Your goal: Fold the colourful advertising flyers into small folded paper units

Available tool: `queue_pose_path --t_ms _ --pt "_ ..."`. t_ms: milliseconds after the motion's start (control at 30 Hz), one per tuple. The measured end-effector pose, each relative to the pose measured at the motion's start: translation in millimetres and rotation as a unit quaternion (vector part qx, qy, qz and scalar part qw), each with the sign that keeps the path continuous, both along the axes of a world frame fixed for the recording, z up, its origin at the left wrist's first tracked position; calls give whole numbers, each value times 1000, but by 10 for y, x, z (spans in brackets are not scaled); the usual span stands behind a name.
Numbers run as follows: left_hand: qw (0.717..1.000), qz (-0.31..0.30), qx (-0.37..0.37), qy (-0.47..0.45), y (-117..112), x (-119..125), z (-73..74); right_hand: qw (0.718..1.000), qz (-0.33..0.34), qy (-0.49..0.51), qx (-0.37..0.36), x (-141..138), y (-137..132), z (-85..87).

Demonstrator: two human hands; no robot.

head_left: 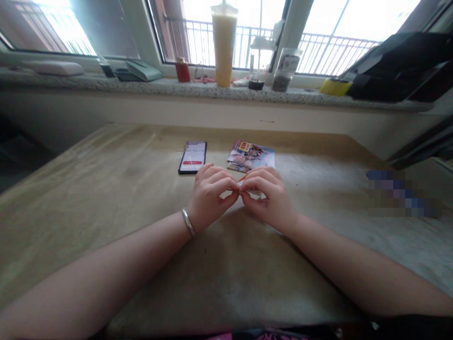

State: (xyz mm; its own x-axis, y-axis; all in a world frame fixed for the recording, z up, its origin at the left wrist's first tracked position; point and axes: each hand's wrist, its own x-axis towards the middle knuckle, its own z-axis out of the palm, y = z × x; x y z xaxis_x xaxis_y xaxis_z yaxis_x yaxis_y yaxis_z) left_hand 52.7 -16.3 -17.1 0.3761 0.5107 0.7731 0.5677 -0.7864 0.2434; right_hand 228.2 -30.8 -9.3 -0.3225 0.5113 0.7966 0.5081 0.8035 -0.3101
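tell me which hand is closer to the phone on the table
Left. The left hand sits just below the phone, a short gap apart. The right hand is further off, under the stack of colourful cards.

Phone (193, 157), card packets (251, 156), sill drink cup (224, 45)

no legible text on phone (193, 157), cards (252, 156)

Beige, faintly mottled table (106, 189). Black phone (193, 157) at frame centre, white screen with a red bar. Multicoloured printed packet (252, 155) just right of it. Silver bangle (188, 222) on the left wrist. Small red-and-white piece (241, 182) between the fingertips. Pale yellow drink (224, 45) at upper centre; red can (182, 70) beside it; speckled grey sill (198, 89).
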Motion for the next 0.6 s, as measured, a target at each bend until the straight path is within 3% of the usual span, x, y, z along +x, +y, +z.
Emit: queue_pose_path --t_ms 600 --pt "999 -33 0 26 18 -16 7 999 -16 -34 -36 28 22 6"
